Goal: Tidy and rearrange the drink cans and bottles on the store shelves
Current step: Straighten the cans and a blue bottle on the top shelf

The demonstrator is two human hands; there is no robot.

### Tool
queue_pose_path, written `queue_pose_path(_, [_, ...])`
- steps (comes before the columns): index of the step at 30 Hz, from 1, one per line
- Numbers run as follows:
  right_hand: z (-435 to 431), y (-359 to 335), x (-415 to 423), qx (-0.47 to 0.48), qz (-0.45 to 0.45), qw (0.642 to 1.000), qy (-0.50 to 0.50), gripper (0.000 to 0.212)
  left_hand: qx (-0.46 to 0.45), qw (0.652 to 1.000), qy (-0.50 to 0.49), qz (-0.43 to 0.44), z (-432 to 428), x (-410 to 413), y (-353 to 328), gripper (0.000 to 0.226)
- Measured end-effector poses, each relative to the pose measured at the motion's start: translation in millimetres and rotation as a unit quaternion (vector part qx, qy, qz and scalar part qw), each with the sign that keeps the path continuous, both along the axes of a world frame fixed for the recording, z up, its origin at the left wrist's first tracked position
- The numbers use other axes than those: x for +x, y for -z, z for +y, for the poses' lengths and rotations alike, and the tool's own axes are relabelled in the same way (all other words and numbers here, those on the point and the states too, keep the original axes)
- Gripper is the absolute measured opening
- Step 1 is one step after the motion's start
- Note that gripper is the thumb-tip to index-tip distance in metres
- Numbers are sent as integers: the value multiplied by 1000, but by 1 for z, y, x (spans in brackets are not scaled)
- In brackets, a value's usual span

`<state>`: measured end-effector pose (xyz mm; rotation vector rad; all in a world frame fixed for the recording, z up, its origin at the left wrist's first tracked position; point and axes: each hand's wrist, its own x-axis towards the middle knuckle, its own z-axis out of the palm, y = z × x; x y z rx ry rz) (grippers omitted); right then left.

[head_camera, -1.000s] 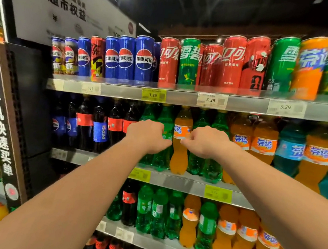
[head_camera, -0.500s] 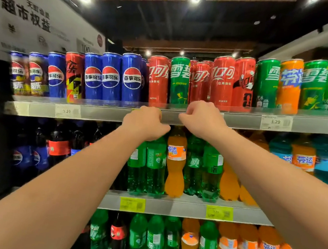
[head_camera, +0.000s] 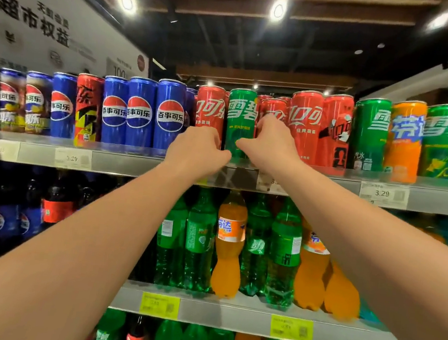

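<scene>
reaching up to the top shelf (head_camera: 119, 164), both hands meet at one green can (head_camera: 240, 115) that stands among red cans (head_camera: 304, 123), out of place by colour. the right hand (head_camera: 272, 144) pinches it, thumb on the front and fingers curled round its 3 o'clock side. the left hand (head_camera: 199, 145) is curled low at the can's 7 o'clock, in front of a red can. blur hides its fingertips, so i cannot tell whether it grips the green can or only steadies it.

risks, as i judge them: the cans are tall, slim and packed touching. pulling the green one forward could drag or tip the red neighbours at 9 and 3 o'clock, and one toppled can could take down the row. the green can sits near the shelf lip. if a low, one-sided pinch slips, it could drop onto the bottles below or the floor and dent. arms stretched this high give little control.

containers: all cans look sealed, so their contents are unseen. blue cans (head_camera: 139, 111) fill the row toward 9 o'clock, and an orange can (head_camera: 404, 141) sits toward 3 o'clock. at 6 o'clock, the green bottles (head_camera: 200, 240) and orange bottle (head_camera: 229, 244) look full nearly to the neck, their caps hidden behind the shelf.
</scene>
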<state>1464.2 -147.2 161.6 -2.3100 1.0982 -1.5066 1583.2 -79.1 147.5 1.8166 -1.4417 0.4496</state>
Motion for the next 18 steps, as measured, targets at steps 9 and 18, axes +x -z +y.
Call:
queue_pose_path(9, [-9,-9,12,113,-5,994,-4,57,-16,999,24,-21,-7,9,-11,24])
queue_pose_path(18, [-17,-10,25,166,-12,986,3,62,-9,1000,21,-4,-15,22,-1,25])
